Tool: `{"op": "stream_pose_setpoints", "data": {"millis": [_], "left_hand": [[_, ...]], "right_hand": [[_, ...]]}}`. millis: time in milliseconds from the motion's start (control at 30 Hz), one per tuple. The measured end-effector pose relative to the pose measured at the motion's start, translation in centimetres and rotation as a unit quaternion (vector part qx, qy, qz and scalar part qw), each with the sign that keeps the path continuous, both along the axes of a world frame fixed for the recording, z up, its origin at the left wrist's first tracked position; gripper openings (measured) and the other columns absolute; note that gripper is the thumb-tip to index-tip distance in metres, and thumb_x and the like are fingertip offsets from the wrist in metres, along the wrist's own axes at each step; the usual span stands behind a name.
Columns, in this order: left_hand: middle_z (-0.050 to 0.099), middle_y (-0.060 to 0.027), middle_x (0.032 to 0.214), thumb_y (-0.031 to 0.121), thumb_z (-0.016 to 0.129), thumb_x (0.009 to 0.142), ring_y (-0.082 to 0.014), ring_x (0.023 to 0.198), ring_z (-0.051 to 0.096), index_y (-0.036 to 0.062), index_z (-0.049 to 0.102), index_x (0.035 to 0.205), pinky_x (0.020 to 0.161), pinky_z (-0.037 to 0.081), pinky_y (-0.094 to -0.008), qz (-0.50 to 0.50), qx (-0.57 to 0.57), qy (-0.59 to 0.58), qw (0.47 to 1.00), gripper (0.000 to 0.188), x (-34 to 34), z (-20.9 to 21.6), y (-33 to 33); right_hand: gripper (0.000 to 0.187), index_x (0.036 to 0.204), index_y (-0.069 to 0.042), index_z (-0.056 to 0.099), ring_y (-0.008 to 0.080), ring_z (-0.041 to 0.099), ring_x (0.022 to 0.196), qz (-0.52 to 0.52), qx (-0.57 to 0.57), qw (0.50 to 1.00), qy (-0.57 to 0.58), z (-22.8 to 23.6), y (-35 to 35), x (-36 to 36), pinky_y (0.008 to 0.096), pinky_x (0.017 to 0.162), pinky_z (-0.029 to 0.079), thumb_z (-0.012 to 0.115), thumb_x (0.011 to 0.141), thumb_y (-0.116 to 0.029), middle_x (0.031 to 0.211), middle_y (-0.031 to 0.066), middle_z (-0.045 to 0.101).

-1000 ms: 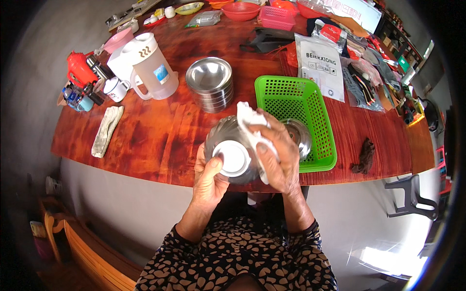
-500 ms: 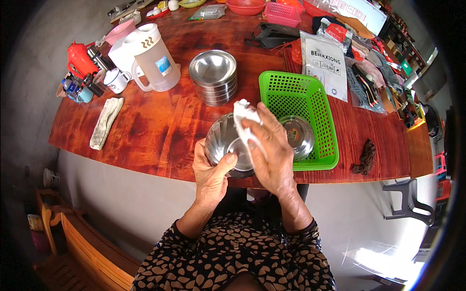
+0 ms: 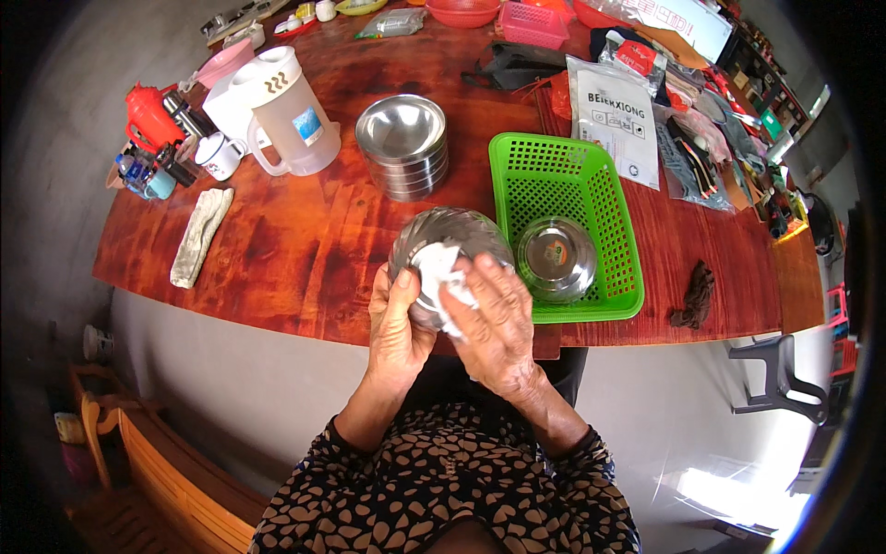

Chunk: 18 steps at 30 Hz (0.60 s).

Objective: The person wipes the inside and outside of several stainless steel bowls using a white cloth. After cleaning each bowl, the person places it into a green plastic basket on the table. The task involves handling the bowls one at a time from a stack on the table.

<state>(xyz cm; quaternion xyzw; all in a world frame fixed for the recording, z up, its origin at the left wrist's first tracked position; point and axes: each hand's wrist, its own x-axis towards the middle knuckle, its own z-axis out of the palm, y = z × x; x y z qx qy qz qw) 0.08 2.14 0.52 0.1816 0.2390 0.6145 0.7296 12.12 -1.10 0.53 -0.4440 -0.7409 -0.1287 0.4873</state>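
Observation:
A shiny metal bowl is held bottom up near the table's front edge. My left hand grips its left side, thumb on top and fingers beneath. My right hand presses a crumpled white cloth against the base of the bowl, fingers bent over the cloth. Just right of my hands stands a green plastic basket, with another metal bowl lying bottom up inside. Beyond my hands is a stack of metal bowls, facing up.
On the left stand a plastic pitcher, a white enamel mug and a red kettle, near a folded pale cloth. A brown rag lies at the right. Plastic packages and clothing crowd the far right.
My right hand and the white cloth have moved left and down, from the bowl's right edge onto its base. The bowl has tilted and its base is turned more to the left.

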Motion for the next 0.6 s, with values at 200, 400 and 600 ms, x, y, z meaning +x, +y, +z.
{"op": "stream_pose_setpoints", "data": {"millis": [200, 400, 600], "left_hand": [[0.057, -0.0033, 0.113, 0.025, 0.061, 0.085, -0.0153, 0.102, 0.058, 0.0116, 0.045, 0.122, 0.086, 0.052, -0.0321, -0.067, -0.002, -0.027, 0.997, 0.042, -0.5, 0.3, -0.5], [0.048, -0.0049, 0.122, 0.034, 0.059, 0.086, -0.0193, 0.106, 0.055, 0.0142, 0.032, 0.132, 0.086, 0.051, -0.0368, -0.055, 0.002, 0.013, 0.998, 0.056, 0.7, -0.5, 0.3], [0.038, -0.0059, 0.132, 0.029, 0.061, 0.084, -0.0204, 0.122, 0.039, 0.0133, 0.020, 0.139, 0.096, 0.041, -0.0415, -0.104, 0.078, 0.096, 0.987, 0.070, 0.1, 0.5, -0.6]], "right_hand": [[0.035, 0.122, 0.003, 0.050, 0.0283, 0.048, 0.115, 0.030, -0.150, 0.935, 0.321, 2.5, 1.2, 2.4, 0.0337, 0.093, 0.039, 0.047, 0.093, -0.017, 0.124, 0.0188, 0.050], [0.047, 0.119, 0.006, 0.050, 0.0097, 0.052, 0.085, 0.079, -0.218, 0.814, 0.533, 2.6, 0.4, 2.1, 0.0249, 0.077, 0.045, 0.063, 0.086, -0.025, 0.095, 0.0055, 0.060], [0.045, 0.120, 0.006, 0.048, 0.0078, 0.052, 0.088, 0.110, -0.207, 0.811, 0.537, 3.5, 0.0, 1.4, 0.0216, 0.077, 0.044, 0.065, 0.084, -0.014, 0.099, 0.0059, 0.061]]}}
